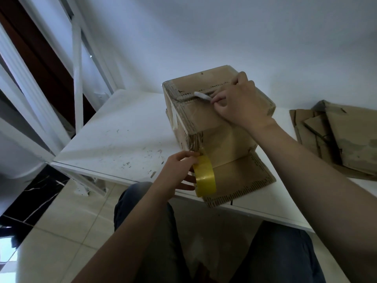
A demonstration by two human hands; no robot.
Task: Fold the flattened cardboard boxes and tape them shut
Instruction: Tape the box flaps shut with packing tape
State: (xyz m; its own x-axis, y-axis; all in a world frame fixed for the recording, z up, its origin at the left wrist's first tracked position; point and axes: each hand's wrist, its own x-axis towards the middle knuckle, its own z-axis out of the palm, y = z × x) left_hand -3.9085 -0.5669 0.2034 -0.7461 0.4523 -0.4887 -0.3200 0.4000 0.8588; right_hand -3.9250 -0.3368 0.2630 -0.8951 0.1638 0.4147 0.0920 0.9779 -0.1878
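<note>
Here, a cardboard box (206,117) is standing on the white table (114,139), one flap (244,174) lying open toward the person. A yellow tape roll (204,176) is being gripped by the left hand (179,172) at the box's near lower corner, fingers curled round it. A small white thing (202,96) is being pinched by the right hand (238,101) on the box's top seam, though what it is cannot be told. Flattened cardboard (342,139) is lying well apart, to the right.

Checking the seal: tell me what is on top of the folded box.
The right hand rests on the box, fingers pinching a white object at the flap seam. The seam under the hand is hidden.
</note>
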